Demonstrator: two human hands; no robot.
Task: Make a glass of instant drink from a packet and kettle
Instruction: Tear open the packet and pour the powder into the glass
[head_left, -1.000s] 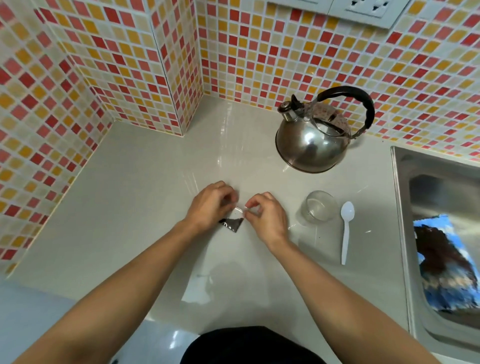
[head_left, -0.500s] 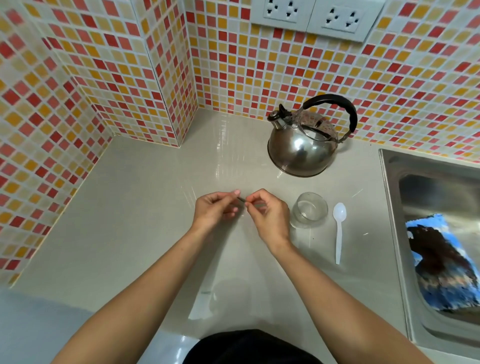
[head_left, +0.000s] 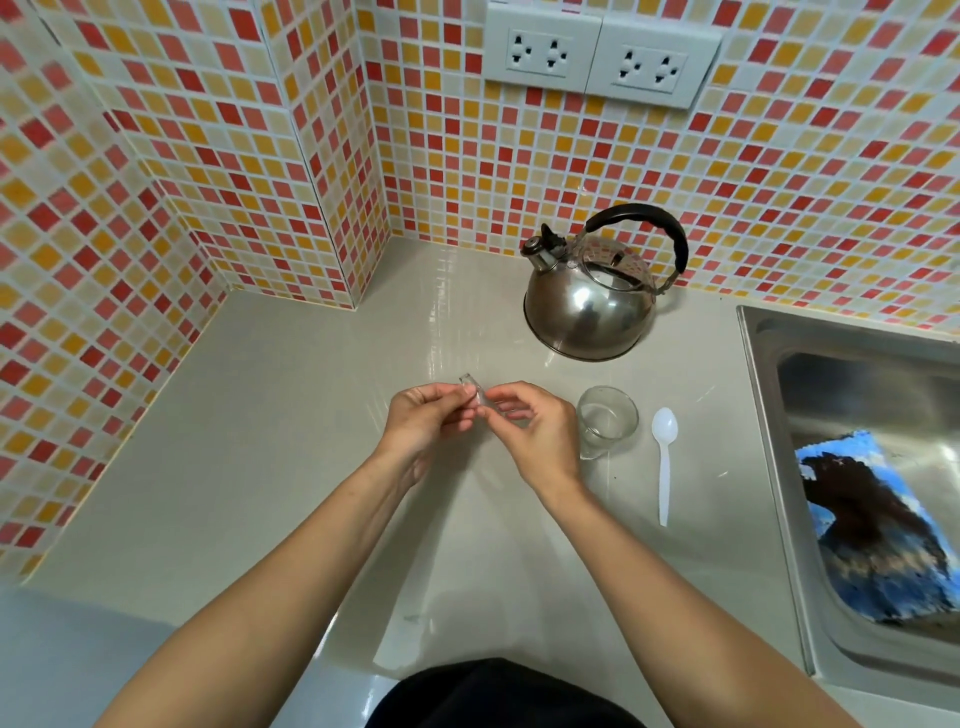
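Note:
Both hands meet over the middle of the counter. My left hand (head_left: 423, 421) and my right hand (head_left: 535, 431) pinch a small packet (head_left: 474, 393) between their fingertips; only its pale silvery top edge shows, the rest is hidden by fingers. Just right of my right hand stands a small clear glass (head_left: 607, 420), upright, with nothing visible in it. A white plastic spoon (head_left: 664, 457) lies on the counter right of the glass. A steel kettle (head_left: 592, 301) with a black handle sits behind them near the wall.
The beige counter (head_left: 260, 467) ends in mosaic-tiled walls at the left and back, with a tiled pillar in the corner. Two wall sockets (head_left: 597, 57) sit above the kettle. A steel sink (head_left: 857, 415) at right holds a blue and dark cloth (head_left: 883, 535).
The hands lifted the packet off the counter and turned it; its dark face seen a second ago is now hidden. The camera tilted up, showing the sockets.

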